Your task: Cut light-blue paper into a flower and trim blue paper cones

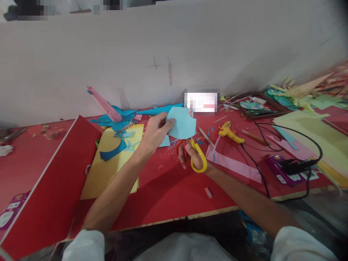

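Observation:
My left hand (158, 130) is closed on the left edge of a light blue piece of paper (182, 124), thumb on its near face. The sheet is held up above the table, and its upper right edge has a curved notch. My right hand (190, 155) grips scissors (200, 159) with yellow and red handles. Their blades are at the paper's right side, partly hidden behind it, so I cannot tell whether they are closed. Blue paper clippings (174, 145) lie on the red table beneath, and a pencil (206, 137) rests just to the right.
A yellow glue gun (230, 132) with a black cord lies right of my hands. A purple power strip (285, 170) holds plugs. Yellow sheets (108, 174) and a red divider panel (51, 181) are on the left. A pink and blue paper shape (108, 108) stands behind. A lit screen (202, 102) leans against the wall.

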Demonstrator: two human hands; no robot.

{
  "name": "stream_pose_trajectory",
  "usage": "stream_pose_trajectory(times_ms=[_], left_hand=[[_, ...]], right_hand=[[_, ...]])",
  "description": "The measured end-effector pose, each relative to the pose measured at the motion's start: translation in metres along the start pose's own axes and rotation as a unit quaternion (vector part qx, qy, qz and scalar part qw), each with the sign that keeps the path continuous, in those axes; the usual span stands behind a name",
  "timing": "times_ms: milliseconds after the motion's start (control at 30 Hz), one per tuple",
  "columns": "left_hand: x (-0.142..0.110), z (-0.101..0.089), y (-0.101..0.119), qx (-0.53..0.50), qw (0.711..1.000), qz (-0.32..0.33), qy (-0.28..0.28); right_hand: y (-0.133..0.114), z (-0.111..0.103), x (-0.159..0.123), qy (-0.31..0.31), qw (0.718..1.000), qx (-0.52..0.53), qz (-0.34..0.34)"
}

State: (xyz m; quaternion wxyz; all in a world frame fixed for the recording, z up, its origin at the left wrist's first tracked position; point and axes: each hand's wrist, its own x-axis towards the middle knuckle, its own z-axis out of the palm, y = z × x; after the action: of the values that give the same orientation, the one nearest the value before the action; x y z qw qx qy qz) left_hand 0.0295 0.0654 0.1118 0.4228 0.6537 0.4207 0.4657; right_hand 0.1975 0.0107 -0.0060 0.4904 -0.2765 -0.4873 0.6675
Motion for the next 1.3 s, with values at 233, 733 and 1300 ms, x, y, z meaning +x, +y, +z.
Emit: stream_pose_trajectory(times_ms=[233, 733, 1300], left_hand=[[-0.0001, 0.0000, -0.0009, 0.014, 1.000, -0.002, 0.002], [-0.0025, 0.0018, 0.0014, 0.033, 0.999, -0.014, -0.006], [-0.0028, 0.0036, 0.0003, 0.036, 0.999, 0.007, -0.014]], right_hand=[[0.0050, -0.0033, 0.0024, -0.002, 1.000, -0.002, 0.010], [0.0015, -0.0016, 0.0003, -0.005, 1.000, 0.011, 0.009], [0.0019, -0.0016, 0.0049, 0.022, 1.000, -0.011, -0.008]])
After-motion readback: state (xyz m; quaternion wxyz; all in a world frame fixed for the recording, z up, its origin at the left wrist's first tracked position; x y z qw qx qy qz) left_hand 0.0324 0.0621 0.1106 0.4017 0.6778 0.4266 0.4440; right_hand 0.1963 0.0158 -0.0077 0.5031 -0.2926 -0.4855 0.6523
